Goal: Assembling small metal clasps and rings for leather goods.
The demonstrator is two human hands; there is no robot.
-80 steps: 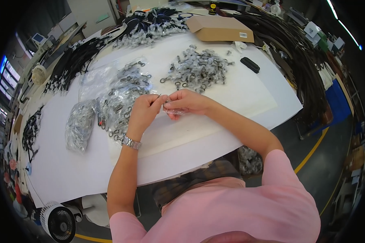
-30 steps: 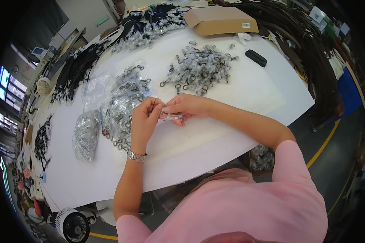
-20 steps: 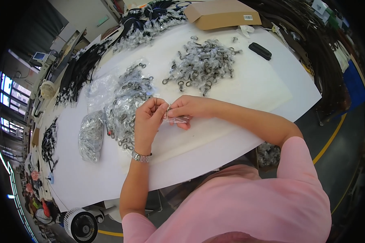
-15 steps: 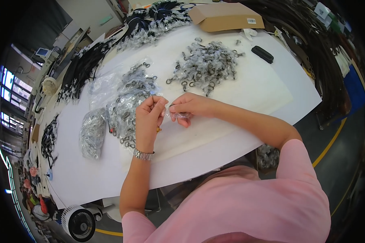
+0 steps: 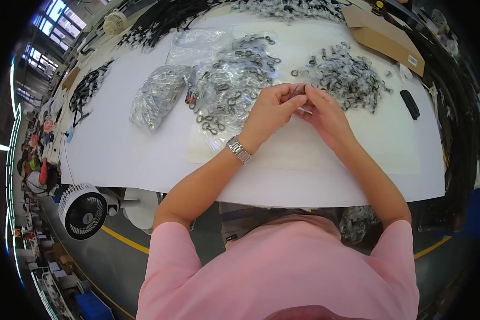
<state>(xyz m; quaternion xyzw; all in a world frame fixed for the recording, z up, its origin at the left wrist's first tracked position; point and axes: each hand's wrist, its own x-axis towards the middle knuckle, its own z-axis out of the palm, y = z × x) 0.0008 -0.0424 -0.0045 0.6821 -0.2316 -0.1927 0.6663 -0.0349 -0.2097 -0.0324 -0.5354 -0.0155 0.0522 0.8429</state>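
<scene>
My left hand (image 5: 273, 111), with a metal-band watch at the wrist, meets my right hand (image 5: 328, 114) above the table. Both are closed in a pinch, fingertips together around something small and dark that the fingers mostly hide. To the left of my hands lies a pile of metal hooks (image 5: 234, 80) with rings, on and among clear plastic bags. Beyond my right hand is a second pile of metal hooks (image 5: 349, 77), wrapped in bits of clear film. A full clear bag of hooks (image 5: 159, 98) lies farther left.
The white tabletop (image 5: 128, 160) carries an open cardboard box (image 5: 386, 42) at the far right and a black case (image 5: 409, 104) nearer. Bundles of black cords (image 5: 165, 18) lie along the far edge. A fan (image 5: 84, 212) stands off the table's near left edge.
My head view has turned, so the table appears shifted. The hands have closed in on each other, fingertips now touching; the clear film that showed in my right hand is now mostly hidden.
</scene>
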